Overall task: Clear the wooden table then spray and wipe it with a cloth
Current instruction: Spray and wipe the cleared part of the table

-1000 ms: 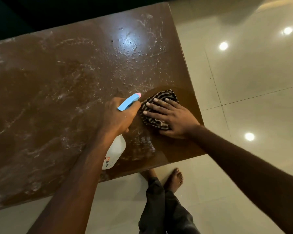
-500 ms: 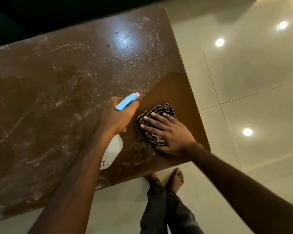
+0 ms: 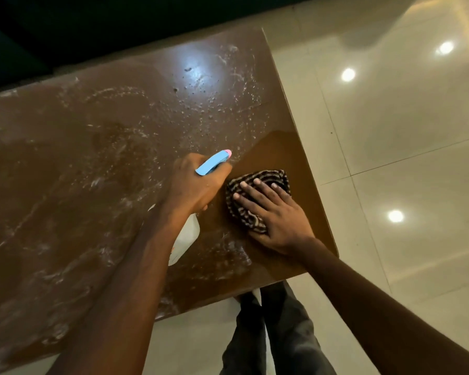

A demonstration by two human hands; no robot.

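Note:
The brown wooden table (image 3: 79,171) is covered with white spray foam and droplets over most of its top. A smooth wiped patch lies near its right edge. My left hand (image 3: 198,182) grips a white spray bottle (image 3: 186,239) with a blue trigger head and pink nozzle, held just above the table. My right hand (image 3: 276,215) presses flat, fingers straight, on a striped brown-and-cream cloth (image 3: 244,209) bunched on the table near the right corner. The two hands are almost touching.
Glossy cream floor tiles (image 3: 390,158) with ceiling-light reflections lie to the right and below the table. My legs in dark trousers (image 3: 276,334) stand at the table's near edge. A dark area lies beyond the far edge.
My right hand slid the cloth toward me along the right edge, then slightly away again, leaving a wiped patch. My left hand with the bottle stayed about where it was.

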